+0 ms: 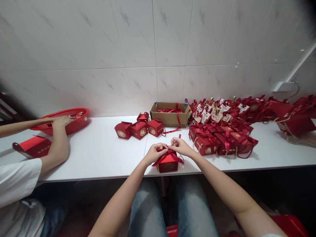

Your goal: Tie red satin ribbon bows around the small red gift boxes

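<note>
A small red gift box [168, 166] with a gold emblem stands near the front edge of the white table. Dark red ribbon [161, 159] is looped on its top, its tails spreading to both sides. My left hand [156, 153] pinches the ribbon from the left, fingers pressed together. On the right, my right hand [181, 146] also pinches ribbon just above the box, its fingertips close to those of my left hand. A twisted cord handle shows at the box's side.
Behind are several red boxes [124, 130] and a cardboard box [170, 118] of ribbon. Ribboned boxes [206, 144] crowd the right, with a blurred person's hand beyond. At left, a person's arms reach into a red basin [81, 124] beside an open red box [34, 146].
</note>
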Demonstrator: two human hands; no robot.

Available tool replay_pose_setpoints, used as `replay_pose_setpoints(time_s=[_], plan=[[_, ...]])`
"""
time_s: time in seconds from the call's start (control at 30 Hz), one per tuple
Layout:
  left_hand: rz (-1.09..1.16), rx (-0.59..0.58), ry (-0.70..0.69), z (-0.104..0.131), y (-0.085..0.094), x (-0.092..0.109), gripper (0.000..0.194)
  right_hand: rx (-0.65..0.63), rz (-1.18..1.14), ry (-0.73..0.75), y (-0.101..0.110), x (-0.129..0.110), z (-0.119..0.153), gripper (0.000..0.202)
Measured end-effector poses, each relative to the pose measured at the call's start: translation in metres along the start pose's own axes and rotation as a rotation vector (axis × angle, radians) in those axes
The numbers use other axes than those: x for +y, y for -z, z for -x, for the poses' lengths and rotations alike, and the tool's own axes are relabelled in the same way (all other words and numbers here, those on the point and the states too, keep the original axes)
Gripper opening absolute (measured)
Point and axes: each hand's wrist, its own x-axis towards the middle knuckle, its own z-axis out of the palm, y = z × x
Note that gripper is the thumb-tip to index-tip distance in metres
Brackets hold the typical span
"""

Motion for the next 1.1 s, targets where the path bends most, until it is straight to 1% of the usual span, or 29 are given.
replay_pose_setpoints(time_s=[0.13,0.27,0.4,0.5,0.57,0.63,0.8,0.93,1.03,1.1], plan=[[0.031,0.045,0.011,0.001,-0.001,-0.001,0.044,-0.005,-0.012,0.001,-0.003,0.003,0.004,0.036],[0.051,0.05,0.042,0.001,-0.002,-0.003,0.047,0.052,0.035,0.016,-0.004,0.003,0.005,0.035],[0.031,0.055,0.064,0.002,-0.003,-0.004,0.05,0.095,0.054,-0.003,-0.005,0.004,0.004,0.036],[0.009,0.065,0.066,0.003,-0.003,-0.003,0.052,0.159,0.036,0.007,-0.007,0.006,0.001,0.038],[-0.027,0.07,0.065,0.003,-0.004,-0.002,0.053,0.217,0.03,0.013,-0.008,0.008,-0.001,0.042],[-0.073,0.06,0.053,0.003,-0.004,-0.001,0.054,0.247,0.003,0.003,-0.007,0.01,-0.003,0.046],[-0.103,0.014,-0.01,0.002,-0.004,-0.002,0.056,0.227,-0.067,-0.034,-0.002,0.01,-0.003,0.052],[-0.101,-0.015,-0.006,0.002,-0.004,-0.005,0.055,0.207,-0.083,-0.068,0.001,0.007,-0.002,0.053],[-0.117,-0.029,-0.001,0.002,-0.003,-0.005,0.054,0.221,-0.054,-0.04,0.003,0.004,0.0,0.053],[-0.137,-0.011,0.016,0.003,-0.002,-0.004,0.053,0.221,-0.062,-0.034,0.005,0.006,0.001,0.051]])
